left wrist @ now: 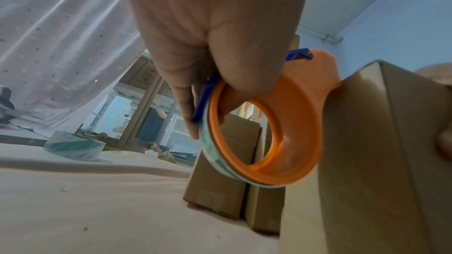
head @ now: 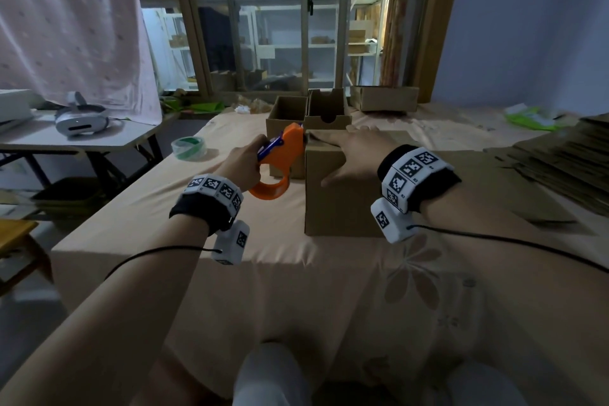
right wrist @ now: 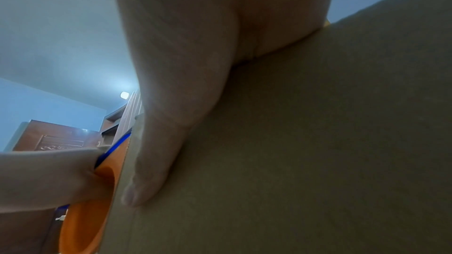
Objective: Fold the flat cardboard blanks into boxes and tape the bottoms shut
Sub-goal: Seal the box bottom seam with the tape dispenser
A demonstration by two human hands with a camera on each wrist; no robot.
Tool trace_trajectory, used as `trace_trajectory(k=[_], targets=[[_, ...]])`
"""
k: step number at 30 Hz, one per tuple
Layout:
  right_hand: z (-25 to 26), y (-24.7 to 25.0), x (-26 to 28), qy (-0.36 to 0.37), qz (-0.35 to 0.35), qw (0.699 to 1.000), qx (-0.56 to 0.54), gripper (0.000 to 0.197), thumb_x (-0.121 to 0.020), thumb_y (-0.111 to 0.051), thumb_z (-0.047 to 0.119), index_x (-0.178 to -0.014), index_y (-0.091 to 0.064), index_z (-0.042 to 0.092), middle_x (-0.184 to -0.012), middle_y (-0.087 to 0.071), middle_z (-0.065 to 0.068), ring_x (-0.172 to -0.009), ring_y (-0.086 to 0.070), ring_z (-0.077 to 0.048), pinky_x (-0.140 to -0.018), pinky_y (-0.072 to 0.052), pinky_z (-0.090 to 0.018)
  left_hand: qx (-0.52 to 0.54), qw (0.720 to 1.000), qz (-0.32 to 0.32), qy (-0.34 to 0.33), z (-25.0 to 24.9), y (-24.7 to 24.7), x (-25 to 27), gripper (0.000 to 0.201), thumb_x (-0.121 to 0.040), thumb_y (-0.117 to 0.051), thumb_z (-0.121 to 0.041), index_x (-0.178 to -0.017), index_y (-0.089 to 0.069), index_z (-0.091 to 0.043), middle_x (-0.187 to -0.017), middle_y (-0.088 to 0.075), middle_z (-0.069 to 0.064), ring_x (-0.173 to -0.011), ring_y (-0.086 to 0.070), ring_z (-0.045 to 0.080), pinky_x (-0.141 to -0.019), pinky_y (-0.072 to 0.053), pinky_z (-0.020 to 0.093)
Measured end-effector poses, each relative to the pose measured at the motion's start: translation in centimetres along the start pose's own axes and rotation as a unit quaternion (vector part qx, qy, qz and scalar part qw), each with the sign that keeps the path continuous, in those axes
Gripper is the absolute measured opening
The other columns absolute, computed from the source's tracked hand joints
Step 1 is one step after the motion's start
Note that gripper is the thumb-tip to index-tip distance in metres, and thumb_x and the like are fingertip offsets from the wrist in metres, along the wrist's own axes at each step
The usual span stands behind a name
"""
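A folded cardboard box (head: 339, 204) stands on the peach tablecloth with its closed flaps facing up. My right hand (head: 354, 150) lies flat on those flaps, fingers straight, thumb (right wrist: 151, 161) down the near side of the box (right wrist: 318, 142). My left hand (head: 244, 165) grips an orange tape dispenser (head: 283, 155) with a blue part. The dispenser's head touches the box's upper left edge. In the left wrist view my fingers (left wrist: 234, 69) curl through the dispenser's ring (left wrist: 269, 132) beside the box (left wrist: 367, 142).
Two open boxes (head: 286, 115) stand just behind the one I hold. Another low box (head: 384, 97) sits further back. A spare tape roll (head: 189, 148) lies to the left. Flat cardboard blanks (head: 560, 155) are stacked at the right. A side table (head: 99, 138) carries a headset.
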State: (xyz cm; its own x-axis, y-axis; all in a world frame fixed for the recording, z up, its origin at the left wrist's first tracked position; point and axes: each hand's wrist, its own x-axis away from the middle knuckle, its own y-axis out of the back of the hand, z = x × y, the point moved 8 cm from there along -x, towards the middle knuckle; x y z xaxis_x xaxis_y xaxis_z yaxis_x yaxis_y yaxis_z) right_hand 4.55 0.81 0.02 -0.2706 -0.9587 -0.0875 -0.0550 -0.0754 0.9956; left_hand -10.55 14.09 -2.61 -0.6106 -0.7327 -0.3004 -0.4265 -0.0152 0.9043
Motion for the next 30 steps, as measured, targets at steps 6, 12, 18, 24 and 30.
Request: trace_trajectory(k=[6, 12, 18, 24, 30], targets=[[0.2, 0.1, 0.0, -0.002, -0.002, 1.000, 0.010, 0.103, -0.065, -0.068, 0.075, -0.148, -0.010, 0.055, -0.156, -0.027, -0.020, -0.137, -0.035, -0.039, -0.111, -0.030, -0.049, -0.026, 0.999, -0.018, -0.029, 0.4, 2.1, -0.6, 0.044, -0.088, -0.047, 0.001, -0.126, -0.044, -0.022, -0.084, -0.057, 0.008, -0.070, -0.053, 0.024, -0.065, -0.039, 0.034], [-0.5, 0.2, 0.1, 0.000, -0.002, 1.000, 0.000, 0.100, -0.066, -0.067, 0.075, -0.146, -0.008, 0.058, -0.152, -0.035, -0.016, -0.133, -0.039, -0.038, -0.108, -0.036, -0.048, -0.047, 0.999, 0.009, -0.004, 5.8, 0.4, 1.0, 0.052, -0.081, -0.048, 0.010, -0.126, -0.050, -0.016, -0.092, -0.059, 0.014, -0.090, -0.061, 0.037, -0.074, -0.041, 0.038], [0.1, 0.3, -0.4, 0.016, 0.005, 1.000, -0.012, 0.098, -0.067, -0.069, 0.071, -0.144, -0.009, 0.061, -0.152, -0.034, -0.013, -0.133, -0.039, -0.036, -0.107, -0.036, -0.046, -0.098, 0.992, 0.078, -0.017, 4.8, -2.5, 0.9, 0.050, -0.089, -0.050, -0.002, -0.132, -0.046, -0.027, -0.114, -0.060, 0.005, -0.096, -0.058, 0.026, -0.090, -0.046, 0.037], [0.1, 0.1, -0.5, 0.016, 0.000, 1.000, -0.014, 0.099, -0.067, -0.070, 0.071, -0.144, -0.010, 0.061, -0.152, -0.034, -0.013, -0.135, -0.036, -0.036, -0.110, -0.032, -0.048, -0.274, 0.946, 0.126, -0.115, -0.4, -1.0, -1.0, 0.067, -0.083, -0.057, -0.004, -0.142, -0.034, -0.027, -0.102, -0.053, 0.007, -0.092, -0.053, 0.026, -0.078, -0.038, 0.032], [0.2, 0.0, -0.6, 0.026, -0.008, 1.000, -0.013, 0.097, -0.069, -0.069, 0.070, -0.146, -0.011, 0.058, -0.154, -0.032, -0.013, -0.137, -0.034, -0.036, -0.111, -0.029, -0.050, -0.359, 0.912, 0.105, -0.171, -4.7, 2.4, -1.3, 0.048, -0.081, -0.068, -0.023, -0.124, -0.050, -0.030, -0.111, -0.057, 0.003, -0.105, -0.051, 0.026, -0.093, -0.040, 0.041]])
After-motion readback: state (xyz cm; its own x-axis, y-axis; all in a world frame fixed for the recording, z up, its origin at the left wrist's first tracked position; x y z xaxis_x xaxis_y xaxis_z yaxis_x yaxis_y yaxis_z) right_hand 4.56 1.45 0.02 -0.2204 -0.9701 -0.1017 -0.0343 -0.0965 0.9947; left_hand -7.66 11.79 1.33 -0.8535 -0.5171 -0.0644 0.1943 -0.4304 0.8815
